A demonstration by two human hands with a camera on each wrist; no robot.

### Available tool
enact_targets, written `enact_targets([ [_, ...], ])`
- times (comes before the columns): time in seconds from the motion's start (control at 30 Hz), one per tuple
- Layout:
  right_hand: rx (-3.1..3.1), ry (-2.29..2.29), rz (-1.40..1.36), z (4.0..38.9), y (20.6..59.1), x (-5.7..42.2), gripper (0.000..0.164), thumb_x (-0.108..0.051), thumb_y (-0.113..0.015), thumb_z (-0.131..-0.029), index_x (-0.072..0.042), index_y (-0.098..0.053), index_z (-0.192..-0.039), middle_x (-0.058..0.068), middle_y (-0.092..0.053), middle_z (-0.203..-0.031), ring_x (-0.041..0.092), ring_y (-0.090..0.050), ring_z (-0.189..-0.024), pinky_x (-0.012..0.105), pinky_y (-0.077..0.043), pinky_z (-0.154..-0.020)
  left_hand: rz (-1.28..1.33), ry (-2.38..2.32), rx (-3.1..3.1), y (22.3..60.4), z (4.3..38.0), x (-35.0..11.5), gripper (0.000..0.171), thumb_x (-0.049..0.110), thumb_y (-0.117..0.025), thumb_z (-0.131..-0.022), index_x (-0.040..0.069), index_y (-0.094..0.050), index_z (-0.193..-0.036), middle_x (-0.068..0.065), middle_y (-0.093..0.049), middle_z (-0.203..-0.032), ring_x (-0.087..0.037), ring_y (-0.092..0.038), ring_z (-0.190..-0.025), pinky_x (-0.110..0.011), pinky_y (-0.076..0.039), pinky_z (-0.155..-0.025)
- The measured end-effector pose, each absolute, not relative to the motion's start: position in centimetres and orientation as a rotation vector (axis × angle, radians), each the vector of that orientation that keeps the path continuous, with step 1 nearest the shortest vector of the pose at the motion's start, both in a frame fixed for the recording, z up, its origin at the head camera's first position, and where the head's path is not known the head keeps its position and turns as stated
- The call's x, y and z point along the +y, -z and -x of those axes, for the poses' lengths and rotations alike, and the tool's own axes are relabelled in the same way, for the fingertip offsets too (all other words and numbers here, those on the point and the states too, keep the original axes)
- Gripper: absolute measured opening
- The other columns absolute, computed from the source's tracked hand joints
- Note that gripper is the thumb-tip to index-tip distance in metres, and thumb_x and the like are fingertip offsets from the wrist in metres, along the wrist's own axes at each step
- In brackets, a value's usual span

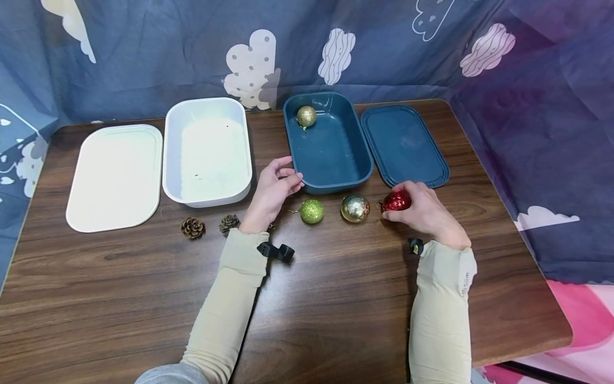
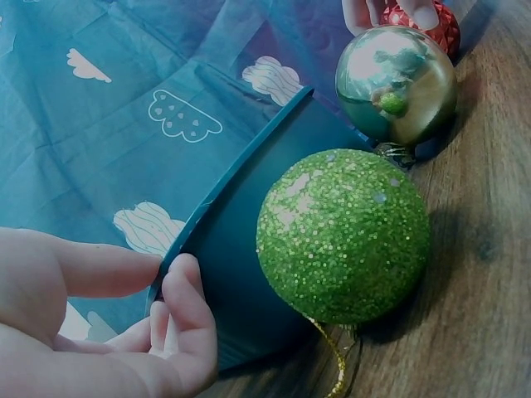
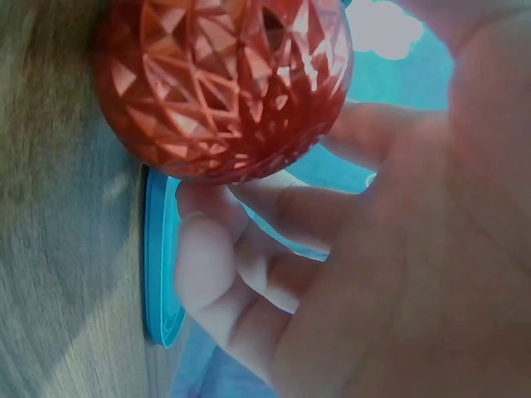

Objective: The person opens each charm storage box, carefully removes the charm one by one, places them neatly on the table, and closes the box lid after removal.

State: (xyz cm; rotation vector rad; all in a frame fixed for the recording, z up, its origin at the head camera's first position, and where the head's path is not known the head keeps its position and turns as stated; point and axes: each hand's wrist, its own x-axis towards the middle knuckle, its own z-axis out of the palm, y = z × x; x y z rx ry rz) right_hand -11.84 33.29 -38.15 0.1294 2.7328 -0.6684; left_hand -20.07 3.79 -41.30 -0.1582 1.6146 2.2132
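From where I monitor, working left to right, I see a flat white rectangular lid with rounded corners [image 1: 115,178] on the brown wood-grain table [image 1: 336,320], just beside a deep white rectangular box [image 1: 208,149]. In front of that box lie a brown pine cone [image 1: 193,228] and a second, darker pine cone [image 1: 229,224], the latter near the left wrist. The left hand [image 1: 272,188] is narrowed to a pinch: my left wrist view shows thumb and finger on either side of the rim of a deep dark-blue rectangular box [image 1: 331,154], at its near left corner. Inside that box, toward the back left, sits a gold glittered ball [image 1: 306,116]. On the table before it I find a green glittered ball with a gold cord [image 1: 312,212], then a shiny smooth gold ball [image 1: 355,208], apart from each other. Next, the right hand [image 1: 426,210] holds a shiny red faceted ball [image 1: 397,201], thumb and fingers curved about it, low over the table; I cannot tell whether the ball touches the wood. Behind this hand lies a flat dark-blue lid [image 1: 405,143], beside the blue box.
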Motion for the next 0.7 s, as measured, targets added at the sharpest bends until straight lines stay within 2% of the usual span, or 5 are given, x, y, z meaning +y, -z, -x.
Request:
enact_targets([
  [0.17, 2.732, 0.662, -0.136, 11.86, 38.08, 33.26, 0.064, -0.037, -0.072, -0.084, -0.004, -0.046, -0.131, 0.028, -0.043, -0.129, 0.044, -0.037, -0.12, 0.058, -0.043, -0.094, 0.162, -2.216, 1.611, 41.31, 20.07, 3.85, 0.056, -0.011, -0.055, -0.09, -0.001, -0.038, -0.142, -0.003, -0.049, -0.087, -0.009, -0.058, -0.066, -0.017, -0.053, -0.067],
  [0.7, 2.75, 0.739, -0.071, 11.99, 38.06, 33.45, 0.067, -0.032, -0.073, -0.084, 0.002, -0.044, -0.135, 0.027, -0.047, -0.132, 0.04, -0.047, -0.118, 0.054, -0.044, -0.096, 0.16, -2.202, 1.625, 41.22, 20.03, 3.75, 0.056, -0.01, -0.055, -0.091, -0.001, -0.037, -0.143, -0.003, -0.049, -0.089, -0.01, -0.059, -0.068, -0.017, -0.053, -0.068],
])
